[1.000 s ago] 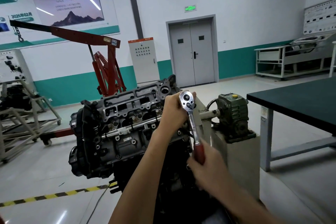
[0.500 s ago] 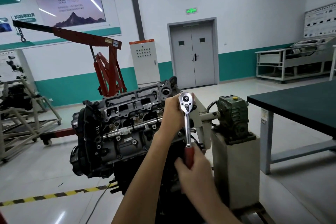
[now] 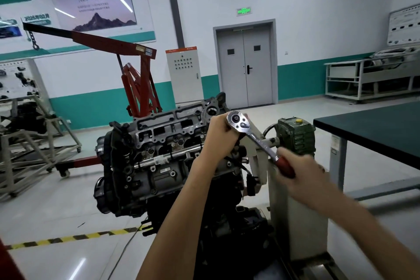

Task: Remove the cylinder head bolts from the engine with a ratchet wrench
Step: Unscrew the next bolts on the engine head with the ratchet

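The engine [image 3: 147, 161] hangs tilted on a stand, its grey cylinder head [image 3: 172, 127] facing me. A chrome ratchet wrench [image 3: 254, 136] with a red handle sits at the head's right end. My left hand [image 3: 221, 136] is curled around the wrench just under its round head, hiding the socket and the bolt. My right hand [image 3: 302, 175] grips the red handle, which points down to the right. The right hand is blurred.
The white engine stand [image 3: 295, 211] carries a green gearbox [image 3: 295, 136] right behind the wrench. A dark-topped table [image 3: 375, 127] stands to the right. A red engine crane [image 3: 136, 75] is behind the engine, and a frame with another engine [image 3: 25, 134] stands at the left.
The wrench handle has swung from pointing straight down to pointing down-right, carried by my right hand. My left hand has stayed at the wrench head.
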Motion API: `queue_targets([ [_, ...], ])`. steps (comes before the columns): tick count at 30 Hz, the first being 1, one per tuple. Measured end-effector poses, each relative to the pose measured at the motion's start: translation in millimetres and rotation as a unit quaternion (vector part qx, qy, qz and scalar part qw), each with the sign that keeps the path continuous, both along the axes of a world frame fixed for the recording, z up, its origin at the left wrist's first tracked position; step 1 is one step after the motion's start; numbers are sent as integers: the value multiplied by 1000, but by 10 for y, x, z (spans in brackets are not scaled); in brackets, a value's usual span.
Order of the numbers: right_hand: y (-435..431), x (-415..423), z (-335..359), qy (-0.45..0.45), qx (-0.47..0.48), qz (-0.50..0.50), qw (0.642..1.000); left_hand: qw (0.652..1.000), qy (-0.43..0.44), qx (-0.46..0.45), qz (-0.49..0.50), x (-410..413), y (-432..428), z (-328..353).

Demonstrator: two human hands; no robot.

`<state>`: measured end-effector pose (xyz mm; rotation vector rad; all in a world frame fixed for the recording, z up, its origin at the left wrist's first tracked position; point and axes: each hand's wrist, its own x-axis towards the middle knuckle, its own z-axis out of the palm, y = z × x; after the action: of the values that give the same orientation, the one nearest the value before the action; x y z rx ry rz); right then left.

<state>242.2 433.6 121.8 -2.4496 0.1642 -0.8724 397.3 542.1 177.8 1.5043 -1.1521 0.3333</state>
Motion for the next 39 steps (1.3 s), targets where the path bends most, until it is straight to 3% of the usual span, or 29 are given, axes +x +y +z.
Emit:
queue_targets([
  [4,926,244,-354,-121,244,-5,962,1000,5,-25,1,-66,-20,-15],
  [7,1256,400,-343,-133,310,37,941,1000,-10,-4,9,-66,2,-1],
  [9,1012,280,-300,-105,260,42,959,1000,-3,8,6,-47,15,14],
  [12,257,-32,-75,4,71,71,995,999,-3,32,6,-28,9,25],
  [15,-336,-137,355,42,-128,29,990,998,-11,57,6,-14,-19,28],
  [17,-426,-94,412,34,-157,2,987,999,-14,44,9,-18,-28,10],
  [21,168,-31,-133,-13,72,19,997,1000,-13,-3,16,-25,-75,-60],
  [24,867,211,-388,-134,229,-10,964,1000,-15,-18,3,-12,-91,-88],
  [27,1265,400,-389,-153,340,37,927,1000,-16,-17,-8,-7,-84,-77],
  [30,881,201,-307,-103,239,51,964,1000,-9,-2,-3,20,-83,-58],
  [32,383,-30,-154,-19,134,89,987,1000,-16,17,0,23,-87,-33],
  [34,-82,-166,94,36,1,72,997,999,-33,39,7,-8,-106,-10],
  [36,-314,-184,280,30,-96,26,995,999,-27,39,0,-25,-118,-22],
  [39,-103,-72,107,4,-33,17,999,1000,1,-2,-2,-7,-48,-41],
])
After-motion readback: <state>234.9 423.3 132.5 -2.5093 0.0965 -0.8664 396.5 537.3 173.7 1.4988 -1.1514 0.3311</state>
